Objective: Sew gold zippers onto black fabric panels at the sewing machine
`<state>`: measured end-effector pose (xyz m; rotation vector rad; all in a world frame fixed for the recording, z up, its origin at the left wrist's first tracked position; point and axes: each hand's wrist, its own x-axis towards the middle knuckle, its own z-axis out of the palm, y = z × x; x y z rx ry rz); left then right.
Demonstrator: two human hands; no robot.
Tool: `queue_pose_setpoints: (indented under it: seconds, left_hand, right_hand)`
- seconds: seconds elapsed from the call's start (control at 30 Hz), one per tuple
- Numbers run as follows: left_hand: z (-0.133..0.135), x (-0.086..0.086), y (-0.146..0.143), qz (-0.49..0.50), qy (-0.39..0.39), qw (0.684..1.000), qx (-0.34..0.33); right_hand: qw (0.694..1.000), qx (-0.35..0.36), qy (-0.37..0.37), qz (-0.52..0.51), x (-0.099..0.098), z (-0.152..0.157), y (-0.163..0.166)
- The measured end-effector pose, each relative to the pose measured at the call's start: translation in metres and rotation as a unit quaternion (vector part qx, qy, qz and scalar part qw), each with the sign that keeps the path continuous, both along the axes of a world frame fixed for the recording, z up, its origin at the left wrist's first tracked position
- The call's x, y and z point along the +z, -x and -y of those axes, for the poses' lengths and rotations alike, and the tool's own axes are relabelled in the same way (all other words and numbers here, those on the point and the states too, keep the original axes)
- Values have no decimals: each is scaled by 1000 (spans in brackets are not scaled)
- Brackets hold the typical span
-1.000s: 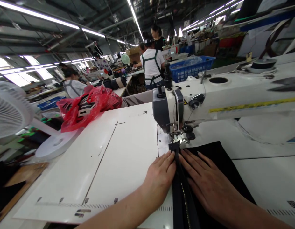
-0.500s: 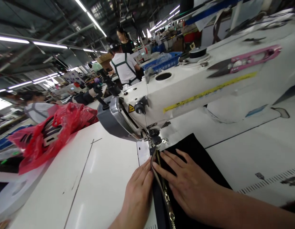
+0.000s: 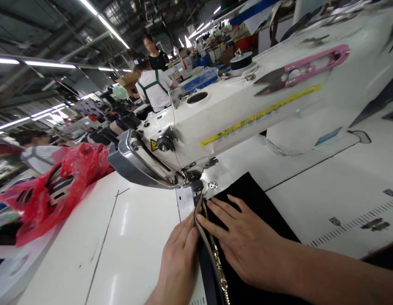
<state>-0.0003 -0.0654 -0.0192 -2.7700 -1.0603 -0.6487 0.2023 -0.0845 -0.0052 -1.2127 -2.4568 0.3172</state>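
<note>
A black fabric piece (image 3: 256, 203) lies on the machine bed with one end at the presser foot (image 3: 197, 186) of a white sewing machine (image 3: 234, 110). Along its left side run a gold-toothed zipper (image 3: 216, 257) and a narrow brown strip (image 3: 201, 231), which curves up toward the foot. My right hand (image 3: 243, 237) rests flat on the fabric, fingers spread, its index fingertip against the strip. At the left edge, my left hand (image 3: 180, 250) has its fingers together and closed on the fabric's edge beside the strip; its fingertips are partly hidden.
Pink-handled thread snips (image 3: 310, 67) and a thread bobbin (image 3: 241, 61) sit on top of the machine arm. A red plastic bag (image 3: 78, 169) lies at the table's left edge. Ruler marks (image 3: 336, 231) run along the right front. Other people (image 3: 156, 87) are at work beyond.
The camera view has swung slightly, so the machine and bag appear further left. Both hands keep nearly the same places on the fabric by the foot.
</note>
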Motion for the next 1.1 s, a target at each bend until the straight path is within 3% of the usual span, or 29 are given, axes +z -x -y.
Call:
queue_pose_setpoints:
  seconds: [0.6, 1.1]
  left_hand:
    - [-1, 3, -2, -46, -50, 998, -5]
    - [1, 11, -15, 15, -36, 999, 35]
  right_hand:
    - [1000, -3, -11, -7, -3, 1, 0]
    - [974, 34, -197, 103, -14, -5, -5]
